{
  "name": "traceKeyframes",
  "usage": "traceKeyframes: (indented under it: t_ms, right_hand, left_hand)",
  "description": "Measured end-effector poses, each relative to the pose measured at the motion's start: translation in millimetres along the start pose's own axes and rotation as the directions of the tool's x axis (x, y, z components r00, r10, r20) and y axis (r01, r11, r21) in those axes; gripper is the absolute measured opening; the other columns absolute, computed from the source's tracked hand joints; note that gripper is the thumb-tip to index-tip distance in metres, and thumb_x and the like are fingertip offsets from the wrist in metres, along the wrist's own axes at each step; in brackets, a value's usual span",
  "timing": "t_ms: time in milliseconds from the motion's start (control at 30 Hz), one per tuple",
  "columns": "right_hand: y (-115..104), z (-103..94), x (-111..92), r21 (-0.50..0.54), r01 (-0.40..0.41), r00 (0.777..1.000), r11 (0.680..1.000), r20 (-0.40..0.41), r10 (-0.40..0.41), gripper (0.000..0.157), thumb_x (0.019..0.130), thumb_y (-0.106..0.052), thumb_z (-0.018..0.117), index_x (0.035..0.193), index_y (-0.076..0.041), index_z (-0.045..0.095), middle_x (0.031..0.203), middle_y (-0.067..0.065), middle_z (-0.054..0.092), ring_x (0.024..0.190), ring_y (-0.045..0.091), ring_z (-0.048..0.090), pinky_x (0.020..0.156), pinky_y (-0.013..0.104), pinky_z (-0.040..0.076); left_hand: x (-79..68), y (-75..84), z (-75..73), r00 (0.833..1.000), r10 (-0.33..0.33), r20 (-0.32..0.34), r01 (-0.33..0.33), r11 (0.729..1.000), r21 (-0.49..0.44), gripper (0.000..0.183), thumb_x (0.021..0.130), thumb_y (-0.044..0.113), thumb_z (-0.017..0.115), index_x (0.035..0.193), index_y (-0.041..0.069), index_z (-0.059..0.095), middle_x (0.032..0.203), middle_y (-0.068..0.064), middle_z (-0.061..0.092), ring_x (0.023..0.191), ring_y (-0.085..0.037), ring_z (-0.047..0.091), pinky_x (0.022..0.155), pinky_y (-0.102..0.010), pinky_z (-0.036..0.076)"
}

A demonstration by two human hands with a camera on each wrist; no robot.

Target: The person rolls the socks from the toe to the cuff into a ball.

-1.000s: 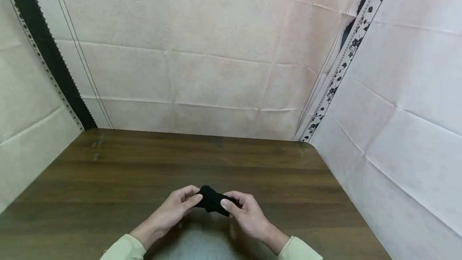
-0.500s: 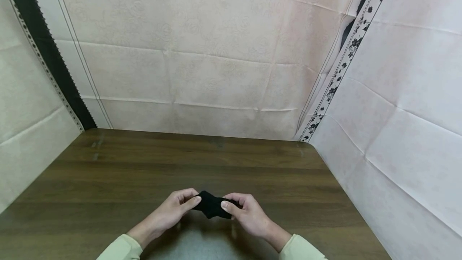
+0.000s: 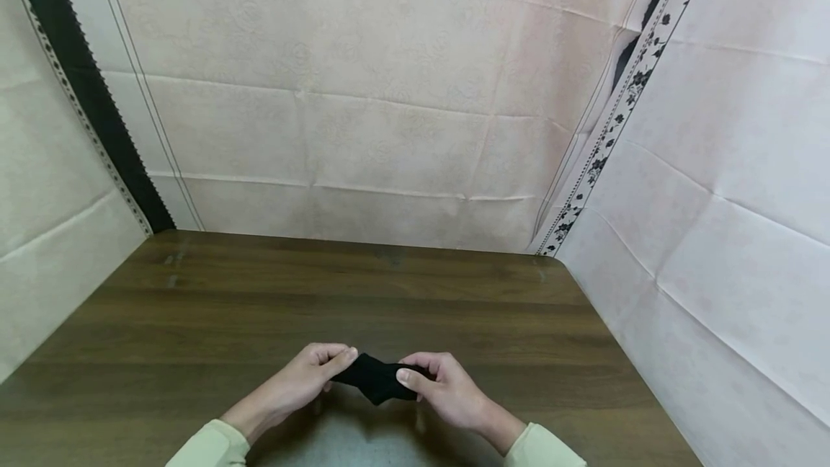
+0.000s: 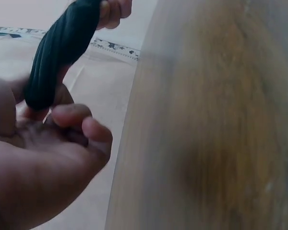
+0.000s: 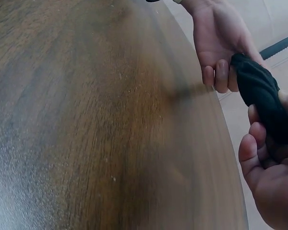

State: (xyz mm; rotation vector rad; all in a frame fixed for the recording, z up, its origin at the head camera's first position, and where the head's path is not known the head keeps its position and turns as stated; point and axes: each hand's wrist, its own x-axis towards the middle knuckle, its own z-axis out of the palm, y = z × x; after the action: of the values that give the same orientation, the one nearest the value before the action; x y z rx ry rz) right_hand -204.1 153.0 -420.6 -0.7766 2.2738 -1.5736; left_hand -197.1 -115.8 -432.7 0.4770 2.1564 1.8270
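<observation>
A small black sock (image 3: pixel 376 379) is stretched between both hands above the front part of the wooden table (image 3: pixel 292 301). Its left end is pinched between thumb and fingers of my left hand (image 3: pixel 305 380). My right hand (image 3: pixel 450 391) grips the other end, thumb on top. Seen from the left wrist, the sock (image 4: pixel 62 45) hangs in soft folds, its near end between thumb and fingers. In the right wrist view the sock (image 5: pixel 261 98) is bunched, and the curled fingers of the right hand (image 5: pixel 281 191) lie under it.
Pale patterned cloth (image 3: pixel 389 135) hangs behind the table, with another cloth sheet (image 3: pixel 733 236) along the right side and one (image 3: pixel 58 200) at the left. Bits of clear tape (image 3: pixel 171 281) stick to the far left of the tabletop.
My left hand has drawn to the left and slightly nearer, pulling the sock longer and flatter. The sock now sits a little lower in view; my right hand has barely shifted.
</observation>
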Motion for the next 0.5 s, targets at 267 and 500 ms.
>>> traceKeyframes:
  t_ms: [267,500]
  right_hand:
    - [0.5,-1.7,-0.1,0.017,-0.007,1.0,1.0,0.023,0.007,0.022,0.102,-0.018,0.06,0.112,-0.002,0.071,0.094,0.004,0.07,0.076,0.011,0.059,0.068,0.026,0.051]
    - [2.5,-0.9,0.1,0.024,0.016,1.0,1.0,0.027,-0.016,0.022,0.103,-0.017,0.059,0.113,-0.001,0.071,0.095,0.004,0.07,0.077,0.01,0.059,0.068,0.026,0.05]
  left_hand:
    - [-5.4,1.4,-4.1,0.997,0.044,0.059,-0.043,0.999,-0.018,0.018,0.093,0.015,0.07,0.106,0.004,0.074,0.094,-0.006,0.065,0.083,-0.016,0.052,0.07,-0.029,0.041]
    - [-3.6,-2.5,-2.2,1.0,0.028,0.013,-0.029,0.999,0.026,0.02,0.098,0.023,0.067,0.105,0.006,0.076,0.09,-0.005,0.065,0.079,-0.017,0.049,0.066,-0.028,0.039]
